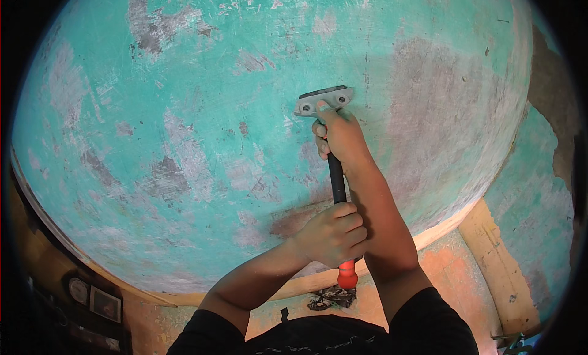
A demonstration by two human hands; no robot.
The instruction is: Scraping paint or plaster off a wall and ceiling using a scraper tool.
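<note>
A long-handled scraper (337, 180) with a wide grey metal head, a dark shaft and a red knob end lies against a turquoise painted wall (216, 97). My right hand (341, 133) grips it just below the head, thumb pressed on the head's back. Lower down, my left hand (334, 235) is wrapped around the handle above the red end. The wall's paint is worn in patches that show grey and whitish plaster, with a large bare patch (432, 116) right of the scraper head.
Dark crumpled debris (331, 298) lies on the orange-toned floor (441, 281) at the wall's foot. At the lower left stand a framed picture (105, 303) and a round object on dark furniture. Another peeling wall section (528, 180) adjoins at the right, with a yellowish band below.
</note>
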